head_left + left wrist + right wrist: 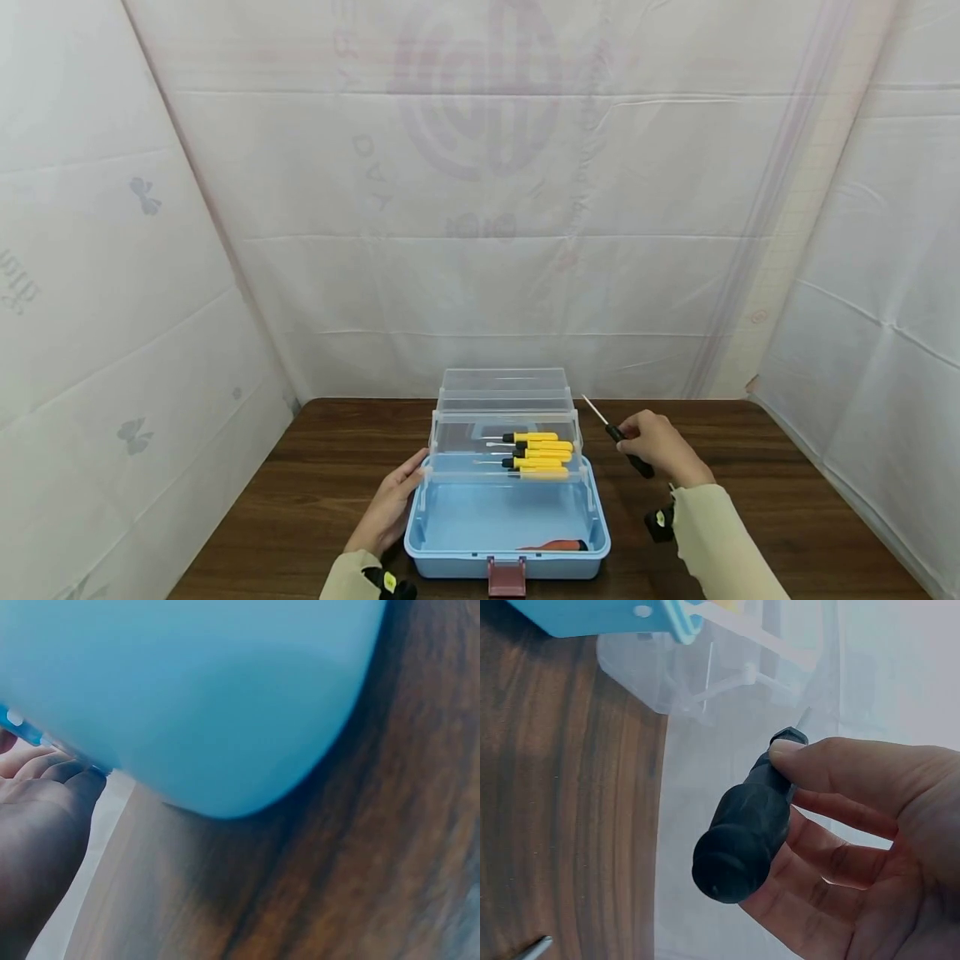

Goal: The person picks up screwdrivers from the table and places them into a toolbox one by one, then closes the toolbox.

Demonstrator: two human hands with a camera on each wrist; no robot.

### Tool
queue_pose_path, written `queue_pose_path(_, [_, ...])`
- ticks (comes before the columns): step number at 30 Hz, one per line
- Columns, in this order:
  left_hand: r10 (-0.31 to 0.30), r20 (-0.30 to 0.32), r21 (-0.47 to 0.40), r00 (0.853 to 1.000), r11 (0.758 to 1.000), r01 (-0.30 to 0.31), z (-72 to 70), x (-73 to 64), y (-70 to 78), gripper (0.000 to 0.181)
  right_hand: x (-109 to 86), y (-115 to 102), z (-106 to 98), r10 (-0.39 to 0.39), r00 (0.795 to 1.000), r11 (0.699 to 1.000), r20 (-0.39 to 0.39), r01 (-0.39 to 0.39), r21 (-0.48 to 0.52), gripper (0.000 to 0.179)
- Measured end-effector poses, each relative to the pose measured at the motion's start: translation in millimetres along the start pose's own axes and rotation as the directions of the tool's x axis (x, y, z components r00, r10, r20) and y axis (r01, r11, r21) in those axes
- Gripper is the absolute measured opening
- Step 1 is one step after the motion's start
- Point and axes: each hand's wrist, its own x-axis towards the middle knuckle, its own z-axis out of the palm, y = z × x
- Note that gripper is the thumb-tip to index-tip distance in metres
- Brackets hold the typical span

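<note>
A light-blue toolbox [506, 569] stands with its clear lid folded back and its clear tray [431, 433] raised. Several yellow-handled screwdrivers [542, 446] lie in that tray. On the floor of the box, near the front, is a red-and-black handled tool [558, 546]. My left hand [392, 502] holds the left side of the box by its upper edge; the blue wall [225, 712] fills much of the left wrist view. To the right of the box, my right hand [660, 446] pinches a black-handled screwdriver [742, 832] above the table, its shaft pointing up and away.
A dark wooden table [300, 508] carries everything. White sheeting [480, 250] hangs behind and at both sides. The toolbox's reddish latch [507, 577] hangs down in front. A small metal tip [536, 949] shows at the corner of the right wrist view.
</note>
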Motion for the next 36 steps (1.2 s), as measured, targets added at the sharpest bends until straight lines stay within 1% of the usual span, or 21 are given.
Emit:
queue_pose_path(4, [0.002,0.002,0.004,1.0,1.0,-0.002,0.5,0.3,0.3,0.055,4.7,-4,-4,-0.024,1.0,1.0,-0.005,0.023,-0.013,0.025])
queue_pose_path(11, [0.004,-0.005,0.009,1.0,1.0,-0.004,0.1,0.9,0.2,0.054,12.6,-13,-9,-0.061,0.998,0.996,-0.024,0.059,-0.069,0.026])
queue_pose_path(14, [0.009,0.0,0.008,1.0,1.0,-0.009,-0.3,1.3,-0.3,0.055,17.2,-17,-9,-0.07,0.997,0.993,-0.03,0.066,-0.098,0.022])
queue_pose_path(17, [0.009,0.003,0.01,1.0,1.0,-0.009,-0.7,1.5,-1.3,0.056,23.0,-21,-9,-0.086,0.996,0.989,-0.025,0.083,-0.119,0.014])
queue_pose_path(21, [0.001,0.007,0.023,1.0,1.0,-0.001,-1.3,1.6,-2.1,0.058,30.0,-27,-7,-0.125,0.992,0.985,-0.015,0.122,-0.125,0.009])
queue_pose_path(24, [-0.005,0.008,0.023,1.0,1.0,0.005,-0.8,1.7,-2.1,0.058,35.0,-31,-5,-0.156,0.988,0.981,-0.002,0.155,-0.12,0.012])
queue_pose_path(27, [0.004,0.007,0.024,1.0,1.0,-0.004,0.0,2.4,-2.6,0.058,39.9,-36,-4,-0.184,0.983,0.975,0.015,0.184,-0.123,0.016])
queue_pose_path(31, [0.022,0.014,0.0,1.0,1.0,-0.022,0.9,3.1,-3.1,0.057,45.6,-41,-2,-0.225,0.974,0.964,0.019,0.225,-0.14,0.018])
queue_pose_path(34, [0.03,0.026,-0.017,0.999,0.999,-0.03,1.3,3.1,-3.1,0.057,50.6,-42,0,-0.245,0.969,0.96,0.02,0.245,-0.137,0.019])
queue_pose_path(36, [0.03,0.025,-0.012,0.999,0.999,-0.029,1.4,2.8,-3.4,0.057,54.2,-43,2,-0.242,0.97,0.961,0.027,0.244,-0.132,0.021])
